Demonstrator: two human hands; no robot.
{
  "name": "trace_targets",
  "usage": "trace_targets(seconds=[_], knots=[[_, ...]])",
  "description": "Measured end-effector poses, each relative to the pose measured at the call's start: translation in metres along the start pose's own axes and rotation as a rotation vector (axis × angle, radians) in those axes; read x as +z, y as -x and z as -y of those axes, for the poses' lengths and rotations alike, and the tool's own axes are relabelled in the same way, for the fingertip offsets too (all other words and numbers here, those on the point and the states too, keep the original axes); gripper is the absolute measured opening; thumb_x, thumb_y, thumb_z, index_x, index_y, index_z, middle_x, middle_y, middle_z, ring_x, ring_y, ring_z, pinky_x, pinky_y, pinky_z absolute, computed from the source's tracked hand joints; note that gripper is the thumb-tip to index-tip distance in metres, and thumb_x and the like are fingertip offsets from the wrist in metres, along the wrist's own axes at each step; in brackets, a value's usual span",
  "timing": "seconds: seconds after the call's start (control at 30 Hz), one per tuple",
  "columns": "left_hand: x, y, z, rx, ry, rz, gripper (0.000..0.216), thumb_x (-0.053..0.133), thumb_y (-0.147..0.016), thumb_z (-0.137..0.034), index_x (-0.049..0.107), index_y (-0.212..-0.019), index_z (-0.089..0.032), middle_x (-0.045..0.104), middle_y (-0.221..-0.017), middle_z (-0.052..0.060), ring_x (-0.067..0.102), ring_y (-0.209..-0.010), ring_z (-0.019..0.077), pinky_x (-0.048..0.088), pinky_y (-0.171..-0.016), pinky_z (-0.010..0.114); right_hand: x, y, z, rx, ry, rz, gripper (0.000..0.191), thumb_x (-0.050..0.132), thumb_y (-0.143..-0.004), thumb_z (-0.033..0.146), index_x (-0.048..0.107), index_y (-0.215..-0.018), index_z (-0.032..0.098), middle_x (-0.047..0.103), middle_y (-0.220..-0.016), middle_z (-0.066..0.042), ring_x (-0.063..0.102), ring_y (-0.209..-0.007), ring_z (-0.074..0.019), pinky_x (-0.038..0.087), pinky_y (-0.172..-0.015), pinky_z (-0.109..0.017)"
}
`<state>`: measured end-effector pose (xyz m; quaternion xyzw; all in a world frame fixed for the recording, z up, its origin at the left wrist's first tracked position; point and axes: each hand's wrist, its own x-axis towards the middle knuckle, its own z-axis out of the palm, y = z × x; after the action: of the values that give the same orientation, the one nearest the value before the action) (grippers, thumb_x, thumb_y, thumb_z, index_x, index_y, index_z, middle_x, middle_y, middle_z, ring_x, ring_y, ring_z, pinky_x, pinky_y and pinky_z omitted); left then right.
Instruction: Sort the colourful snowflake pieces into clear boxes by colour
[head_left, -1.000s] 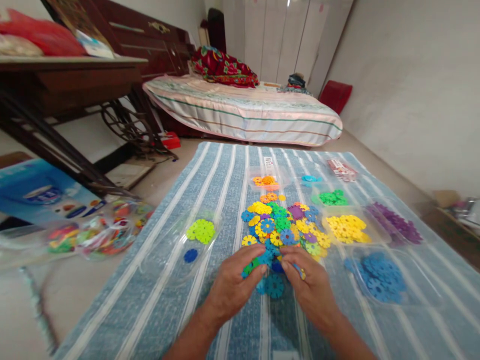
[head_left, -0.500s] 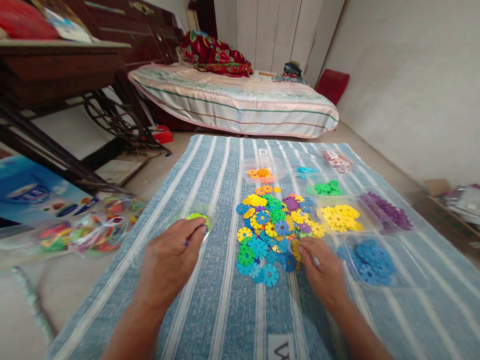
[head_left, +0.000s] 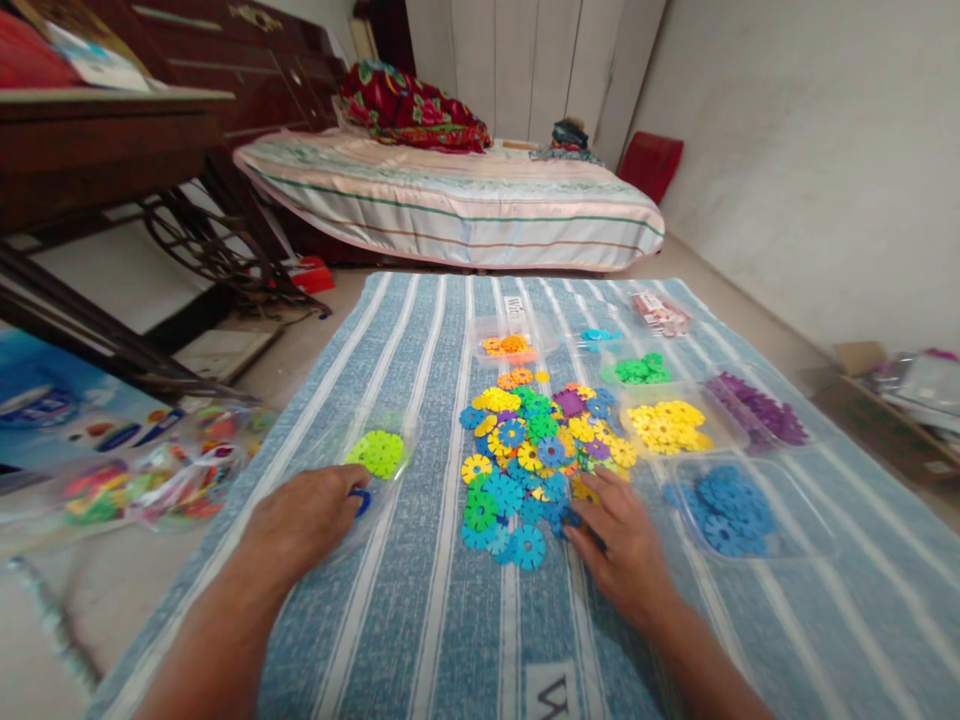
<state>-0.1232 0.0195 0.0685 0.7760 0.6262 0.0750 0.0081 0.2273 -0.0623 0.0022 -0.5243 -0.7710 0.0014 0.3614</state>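
My left hand (head_left: 307, 515) is closed, fingertips pinched on a dark blue notched disc (head_left: 362, 502), beside a clear tray (head_left: 403, 470). In that tray lie lime-green flower-shaped discs (head_left: 379, 455). My right hand (head_left: 619, 540) reaches to the near right edge of a mixed pile of flower-shaped discs (head_left: 525, 455) in several colours. Its thumb and forefinger close about a blue disc (head_left: 562, 517) at the pile's edge. A yellow disc (head_left: 585, 488) lies under its fingers. The other fingers are curled and partly hidden.
To the right stand clear trays of blue discs (head_left: 731, 510), yellow discs (head_left: 667, 427), purple discs (head_left: 757, 408) and green discs (head_left: 643, 368). Farther back are orange discs (head_left: 508, 345), light blue discs (head_left: 598, 338) and a packet (head_left: 660, 314). A striped cloth (head_left: 420, 620) covers the table.
My left hand has drawn back to the left from over the lime-green discs, uncovering them. My right hand has shifted left and nearer, from a yellow disc to the blue one.
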Motion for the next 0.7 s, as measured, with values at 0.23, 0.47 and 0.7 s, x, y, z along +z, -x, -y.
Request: trace_targets(seconds=[0.23,0.47,0.7], knots=[[-0.025,0.004,-0.018,-0.104,-0.282,0.023,0.033,0.044,-0.082,-0.031,0.065,-0.102,-0.015,0.073,-0.095,0.010,0.069,-0.076,0.0244,0.053,-0.064,0.035,0.006,-0.004,0.010,0.002,0.116,0.046,0.021,0.060,-0.083,0.025,0.063,-0.103,0.018,0.055,-0.124,-0.015,0.040,-0.127,-0.0329,0.043,-0.096,-0.055],[-0.028,0.007,-0.068,0.042,0.165,-0.040,0.036,0.040,-0.085,-0.039,0.063,-0.102,-0.017,0.071,-0.094,0.007,0.067,-0.077,0.0198,0.052,-0.072,0.032,0.015,-0.006,0.020,-0.042,0.160,-0.024,0.013,0.053,-0.087,0.019,0.062,-0.096,0.016,0.060,-0.115,-0.015,0.046,-0.120,-0.0302,0.044,-0.093,-0.052],[0.012,0.006,-0.108,0.245,0.298,0.021,0.029,0.043,-0.086,-0.028,0.062,-0.106,-0.020,0.068,-0.108,0.008,0.061,-0.104,0.0222,0.049,-0.089,0.037,0.020,-0.005,0.023,-0.104,0.177,-0.084,0.010,0.053,-0.087,0.016,0.063,-0.088,0.018,0.065,-0.105,-0.011,0.051,-0.117,-0.0282,0.044,-0.094,-0.050]])
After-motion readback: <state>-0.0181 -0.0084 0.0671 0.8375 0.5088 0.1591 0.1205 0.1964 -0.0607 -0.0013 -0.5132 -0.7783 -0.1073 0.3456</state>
